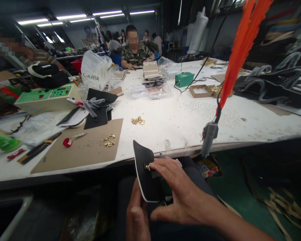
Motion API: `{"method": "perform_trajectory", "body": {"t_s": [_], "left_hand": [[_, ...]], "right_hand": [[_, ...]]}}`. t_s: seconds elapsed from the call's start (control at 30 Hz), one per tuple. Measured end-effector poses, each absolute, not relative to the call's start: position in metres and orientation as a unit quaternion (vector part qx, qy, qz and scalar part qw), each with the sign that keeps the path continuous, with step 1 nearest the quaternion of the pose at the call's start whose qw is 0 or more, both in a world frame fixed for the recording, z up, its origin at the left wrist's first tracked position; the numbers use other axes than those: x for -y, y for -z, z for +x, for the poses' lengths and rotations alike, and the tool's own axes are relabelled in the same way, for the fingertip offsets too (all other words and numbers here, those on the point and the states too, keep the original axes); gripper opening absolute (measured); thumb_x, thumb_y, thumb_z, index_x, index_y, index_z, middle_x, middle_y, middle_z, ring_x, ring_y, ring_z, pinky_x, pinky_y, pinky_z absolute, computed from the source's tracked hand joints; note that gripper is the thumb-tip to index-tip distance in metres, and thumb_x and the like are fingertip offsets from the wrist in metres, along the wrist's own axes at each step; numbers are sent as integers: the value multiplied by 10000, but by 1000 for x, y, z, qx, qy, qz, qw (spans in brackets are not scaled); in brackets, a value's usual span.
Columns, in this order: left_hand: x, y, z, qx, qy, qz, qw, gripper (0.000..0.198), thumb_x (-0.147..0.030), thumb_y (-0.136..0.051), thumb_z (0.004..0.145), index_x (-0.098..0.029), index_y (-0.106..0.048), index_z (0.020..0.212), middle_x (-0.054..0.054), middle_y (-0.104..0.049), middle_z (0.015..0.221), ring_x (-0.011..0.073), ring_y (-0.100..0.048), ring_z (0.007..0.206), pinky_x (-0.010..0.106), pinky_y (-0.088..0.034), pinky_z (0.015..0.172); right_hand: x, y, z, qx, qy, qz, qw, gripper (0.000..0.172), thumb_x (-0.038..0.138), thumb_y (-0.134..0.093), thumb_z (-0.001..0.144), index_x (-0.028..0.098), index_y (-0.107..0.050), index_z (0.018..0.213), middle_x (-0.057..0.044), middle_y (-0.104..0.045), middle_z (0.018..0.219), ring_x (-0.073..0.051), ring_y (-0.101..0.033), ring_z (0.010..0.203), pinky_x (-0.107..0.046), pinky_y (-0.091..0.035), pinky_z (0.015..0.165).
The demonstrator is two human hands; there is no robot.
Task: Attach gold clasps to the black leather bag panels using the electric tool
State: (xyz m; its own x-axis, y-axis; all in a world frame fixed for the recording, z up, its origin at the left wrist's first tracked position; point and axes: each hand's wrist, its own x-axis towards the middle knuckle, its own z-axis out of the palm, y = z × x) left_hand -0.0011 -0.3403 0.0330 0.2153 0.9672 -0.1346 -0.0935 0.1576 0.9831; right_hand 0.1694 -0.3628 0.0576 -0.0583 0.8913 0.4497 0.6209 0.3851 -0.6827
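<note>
Over my lap, at the front edge of the table, my left hand [137, 214] holds a curved black leather piece [145, 187] with a pale edge, from below and behind. A small gold metal fitting [147, 167] sits on its dark face. The fingertips of my right hand [178, 187] reach that fitting and seem to touch it. The thumb of this hand is spread well apart from the stretched fingers. On the table beyond lies a pile of gold fittings [138, 120]. More gold fittings [109, 140] lie on a brown board [75, 157] at the left.
A grey cylindrical tool [209, 137] hangs at the right on an orange cord bundle [238, 50]. Further back are a green box [184, 79], a cardboard tray [200, 92] and plastic bags [137, 91]. A control machine [46, 97] stands left. A person [136, 52] sits opposite.
</note>
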Motion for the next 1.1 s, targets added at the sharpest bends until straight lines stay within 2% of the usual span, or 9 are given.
{"method": "perform_trajectory", "body": {"t_s": [0.13,0.27,0.43,0.53,0.67,0.77,0.9,0.97,1.1], "left_hand": [[340,-31,3,-400,-481,431,651,833,-881,-468,843,-248,-732,1315,109,-688,1417,406,-565,1385,488,-516,1131],[324,-31,-1,-443,-461,429,638,554,-575,-702,901,-225,-703,1332,99,-713,1373,345,-628,1316,417,-547,1089],[294,-33,-9,-475,-410,507,591,790,-439,-911,720,-249,-589,1416,66,-739,1312,308,-691,1209,359,-574,1022],[277,-40,-13,-506,-362,605,497,815,-407,-964,579,-229,-655,1312,67,-760,1208,322,-728,1104,375,-605,950],[264,-53,-19,-442,-370,741,344,373,-295,-893,607,-240,-725,936,95,-689,1307,336,-677,1185,442,-548,1044],[266,-56,-19,-373,-357,758,399,178,-278,-833,705,-255,-662,749,97,-767,1184,332,-698,1160,461,-546,1041],[272,-53,-10,-383,-315,715,493,210,-298,-832,765,-257,-641,686,54,-802,860,266,-756,854,369,-597,842],[268,-50,-4,-416,-294,702,497,202,-321,-838,769,-246,-663,700,37,-791,841,238,-739,802,325,-581,790],[245,-46,6,-480,-236,681,500,240,-385,-848,732,-218,-679,763,-28,-662,631,163,-597,585,242,-461,554]], "right_hand": [[362,-49,162,688,-101,-538,476,808,254,-794,832,255,-384,1529,-150,-618,1424,-319,-551,1371,-565,-270,1251],[360,-36,157,675,-87,-529,506,683,50,-616,839,272,-464,1467,-103,-667,1381,-255,-594,1333,-502,-328,1224],[368,-36,171,698,-143,-484,508,666,23,-563,876,294,-481,1479,-88,-695,1360,-238,-604,1341,-485,-351,1218],[370,-42,184,702,-185,-460,511,605,45,-572,915,310,-524,1457,-69,-717,1331,-227,-615,1333,-455,-388,1197],[367,-48,196,706,-238,-433,508,483,118,-583,978,304,-580,1424,-70,-742,1287,-231,-637,1306,-435,-436,1161],[364,-45,200,695,-267,-424,515,406,190,-581,1019,301,-608,1409,-74,-757,1260,-235,-654,1282,-434,-460,1135],[361,-39,197,642,-329,-460,518,261,292,-616,1029,300,-711,1272,-45,-781,1157,-232,-690,1187,-402,-499,1075],[356,-37,195,573,-387,-505,516,170,333,-632,1016,265,-767,1093,-30,-778,1037,-224,-716,1053,-355,-548,960],[336,-32,195,421,-518,-539,514,244,433,-678,961,205,-762,938,3,-731,819,-174,-674,745,-254,-534,657]]}}
